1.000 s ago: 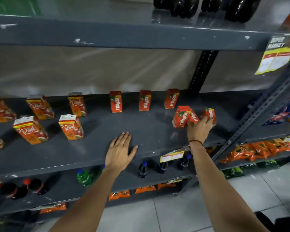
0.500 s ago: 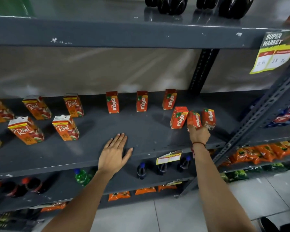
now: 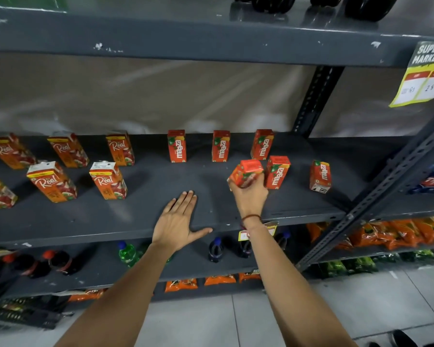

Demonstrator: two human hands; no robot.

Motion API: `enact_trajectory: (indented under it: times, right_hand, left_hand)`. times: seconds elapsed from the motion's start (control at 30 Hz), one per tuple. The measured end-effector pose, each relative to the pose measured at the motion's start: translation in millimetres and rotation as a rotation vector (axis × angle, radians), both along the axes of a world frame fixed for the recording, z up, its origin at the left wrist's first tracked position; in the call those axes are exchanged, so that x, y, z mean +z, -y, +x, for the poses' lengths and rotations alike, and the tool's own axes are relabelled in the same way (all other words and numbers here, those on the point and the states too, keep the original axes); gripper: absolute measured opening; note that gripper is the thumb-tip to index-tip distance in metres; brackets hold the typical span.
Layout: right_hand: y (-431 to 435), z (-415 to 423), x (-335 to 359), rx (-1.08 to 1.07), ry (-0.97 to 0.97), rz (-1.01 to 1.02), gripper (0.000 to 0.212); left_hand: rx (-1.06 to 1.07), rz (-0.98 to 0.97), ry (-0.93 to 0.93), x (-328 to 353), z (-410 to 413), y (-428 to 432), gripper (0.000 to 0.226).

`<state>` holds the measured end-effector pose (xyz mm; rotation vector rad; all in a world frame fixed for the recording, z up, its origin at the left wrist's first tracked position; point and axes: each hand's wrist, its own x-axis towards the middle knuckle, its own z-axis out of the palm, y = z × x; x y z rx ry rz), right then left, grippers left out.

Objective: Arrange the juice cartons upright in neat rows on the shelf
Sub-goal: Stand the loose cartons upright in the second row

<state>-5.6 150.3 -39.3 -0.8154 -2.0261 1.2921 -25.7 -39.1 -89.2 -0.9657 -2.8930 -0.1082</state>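
The grey metal shelf carries two groups of juice cartons. Behind it hangs a pale plastic sheet, and a perforated upright post stands at the back right. A yellow price sign hangs from the upper shelf, cut by the frame edge; its small numbers are hard to read.

On the left stand seven Real cartons, all upright; the two at the far left are cut off by the frame edge. On the right are six Maaza cartons: three in the back row, one just beside the right hand, one standing alone further right, and one tilted carton in the hand.

The right hand is closed around this tilted carton from below and holds it over the shelf, so its front print is partly hidden. The left hand lies flat and spread on the shelf near the front edge, gripping nothing.

On the lower shelf, dark bottles and one green bottle are partly hidden by the forearms.
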Motion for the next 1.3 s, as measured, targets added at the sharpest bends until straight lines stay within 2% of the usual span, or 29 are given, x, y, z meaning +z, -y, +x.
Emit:
enact_trajectory:
  times: [0.17, 0.37, 0.43, 0.5, 0.6, 0.67, 0.73, 0.83, 0.93, 1.03, 1.1, 1.23, 1.3]
  right_hand:
    - [11, -23, -7, 0.029, 0.189, 0.139, 0.053]
    - [5, -24, -15, 0.129, 0.220, 0.165, 0.067]
    - [-7, -14, -18, 0.177, 0.165, 0.146, 0.068]
    - [-24, 6, -19, 0.101, 0.043, 0.175, 0.055]
    - [-60, 26, -15, -0.196, -0.055, 0.286, 0.041]
    - [-91, 26, -8, -0.379, 0.043, 0.326, 0.043]
    - [-120, 22, 0, -0.480, 0.278, 0.307, 0.058]
    - [-146, 18, 3, -0.476, 0.525, 0.247, 0.074]
    - [-157, 15, -1, -0.420, 0.614, 0.227, 0.074]
    - [-166, 14, -6, -0.408, 0.573, 0.202, 0.059]
    - [-168, 15, -4, -0.408, 0.522, 0.141, 0.058]
    - [-160, 27, 0, -0.533, 0.233, -0.287, 0.066]
    - [-146, 40, -1, -0.540, 0.027, -0.483, 0.055]
  left_hand:
    - [0.005, 0.011, 0.002, -1, 0, 0, 0.107]
    - [0.011, -0.006, -0.020, -4, -2, 0, 0.108]
    - [0.013, -0.007, -0.032, -5, -2, 0, 0.108]
    - [0.012, -0.010, -0.039, -4, -2, 0, 0.107]
    - [0.012, -0.009, -0.045, -4, -2, 0, 0.106]
    - [0.013, -0.008, -0.046, -3, -3, 0, 0.106]
    - [0.015, -0.010, -0.043, -3, -3, -1, 0.105]
    - [0.016, -0.010, -0.038, -3, -2, -1, 0.105]
    - [0.011, -0.015, -0.036, -2, -1, 0, 0.105]
    - [0.013, -0.006, -0.035, -2, -1, -1, 0.105]
    - [0.013, -0.007, -0.034, -2, -1, 0, 0.105]
    - [0.010, -0.002, -0.037, -2, -1, 0, 0.106]
    - [0.007, 0.000, -0.034, -2, -1, 0, 0.106]
